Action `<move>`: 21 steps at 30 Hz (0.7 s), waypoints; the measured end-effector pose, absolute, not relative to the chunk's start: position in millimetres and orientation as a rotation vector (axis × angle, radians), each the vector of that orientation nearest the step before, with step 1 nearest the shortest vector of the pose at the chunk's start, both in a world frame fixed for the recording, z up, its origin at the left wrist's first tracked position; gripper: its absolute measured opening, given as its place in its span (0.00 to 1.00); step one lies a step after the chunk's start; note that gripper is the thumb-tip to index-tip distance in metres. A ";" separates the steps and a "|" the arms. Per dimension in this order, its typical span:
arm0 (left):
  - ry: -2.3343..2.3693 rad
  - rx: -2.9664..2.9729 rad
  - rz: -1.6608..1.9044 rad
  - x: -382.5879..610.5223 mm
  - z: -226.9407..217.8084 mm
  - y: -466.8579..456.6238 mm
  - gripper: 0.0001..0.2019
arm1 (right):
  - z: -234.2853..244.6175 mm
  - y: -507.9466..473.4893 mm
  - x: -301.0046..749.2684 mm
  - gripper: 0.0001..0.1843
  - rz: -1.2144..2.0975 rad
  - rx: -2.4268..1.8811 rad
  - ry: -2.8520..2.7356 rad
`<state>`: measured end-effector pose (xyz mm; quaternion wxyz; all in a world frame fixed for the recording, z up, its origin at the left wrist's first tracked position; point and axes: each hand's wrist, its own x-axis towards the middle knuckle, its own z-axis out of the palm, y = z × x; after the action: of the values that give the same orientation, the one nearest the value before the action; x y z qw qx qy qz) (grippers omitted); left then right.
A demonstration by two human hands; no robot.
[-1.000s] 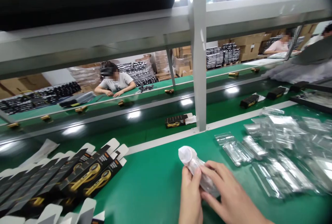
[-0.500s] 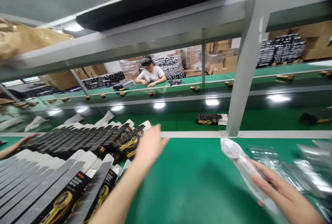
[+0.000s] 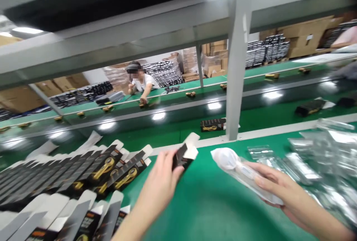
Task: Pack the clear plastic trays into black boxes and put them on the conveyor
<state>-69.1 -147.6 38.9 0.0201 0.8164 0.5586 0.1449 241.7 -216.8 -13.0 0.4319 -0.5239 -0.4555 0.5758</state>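
Note:
My left hand (image 3: 157, 183) holds a black retail box (image 3: 182, 155) with a white flap, lifted off the end of a stack. My right hand (image 3: 275, 185) grips a clear plastic sleeve (image 3: 251, 181) around a white rounded item (image 3: 226, 158), the item's far end sticking out to the left. Several black boxes with gold printing (image 3: 111, 170) lie overlapped on the green bench to the left of my left hand. A heap of clear plastic blister packs (image 3: 320, 155) sits just beyond my right hand.
A grey steel upright (image 3: 235, 66) rises from the bench's far edge beneath a shelf (image 3: 111, 25). Beyond it, conveyors carry boxes and small gold items. A co-worker (image 3: 142, 83) reaches over the far belt, with cartons and stacked goods behind.
My left hand has left the plastic sleeve and now holds a black box from the stack. My right hand keeps the sleeve, and my view has swung left.

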 end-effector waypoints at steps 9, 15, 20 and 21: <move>1.319 2.273 0.746 -20.9 -20.0 -191.4 0.20 | 9.0 -221.5 266.0 0.20 1.516 -1.254 -1.425; 1.123 2.626 0.700 -27.5 -35.3 -206.9 0.23 | 10.2 -233.8 275.4 0.14 1.568 -1.343 -1.649; 0.905 2.842 0.521 -23.3 -29.7 -209.9 0.25 | -6.1 -239.9 256.0 0.14 1.529 -1.338 -1.665; 0.938 2.841 0.509 -22.4 -29.6 -209.7 0.26 | -7.6 -240.7 251.0 0.14 1.502 -1.349 -1.659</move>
<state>-22.4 -209.7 -29.6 0.0531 0.9348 0.3086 0.1675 251.0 -240.7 -7.6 0.2614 -0.4982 -0.6129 0.5548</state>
